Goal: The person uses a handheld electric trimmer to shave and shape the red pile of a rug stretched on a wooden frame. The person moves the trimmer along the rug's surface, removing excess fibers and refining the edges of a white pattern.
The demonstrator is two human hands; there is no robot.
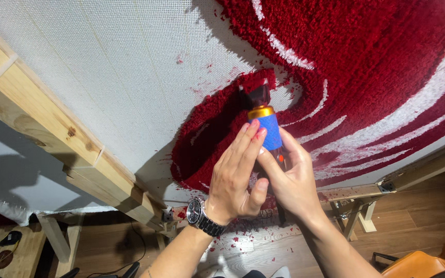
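the tool (269, 131) has a blue grip with a gold ring and a dark head. around it the rug pile (377, 62) is deep red with white swirling streaks; left of it, white cloth (119, 67) on a pale wooden frame (52, 134).

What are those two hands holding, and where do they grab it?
Both the left hand and right hand grip a blue-wrapped, gold-ringed handheld tool around its blue body.

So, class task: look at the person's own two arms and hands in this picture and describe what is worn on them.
Both forearms are bare, with no sleeves or gloves in view. The left hand has a wristwatch at the wrist: a round dark dial on a dark metal link band. Its fingernails look painted pink. The right hand wears nothing that shows: no watch, ring or band. No cables or markings appear on either arm.
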